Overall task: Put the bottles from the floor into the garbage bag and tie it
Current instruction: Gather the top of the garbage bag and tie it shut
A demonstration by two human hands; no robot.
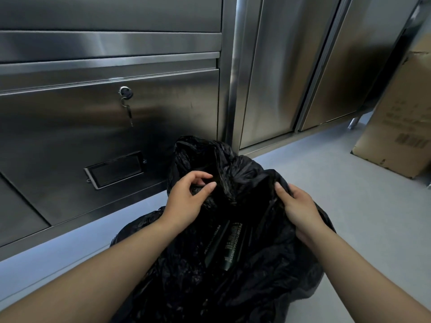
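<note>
Both hands pinch the garbage bag point(245, 264) rim — left hand point(186, 197) grip, right hand point(300, 206) grip

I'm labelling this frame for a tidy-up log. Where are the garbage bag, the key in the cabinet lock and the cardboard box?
garbage bag point(254, 271): head view, crumpled black side below the hands.
key point(127, 110): head view, hanging part below the lock.
cardboard box point(396, 127): head view, printed front face.
</note>
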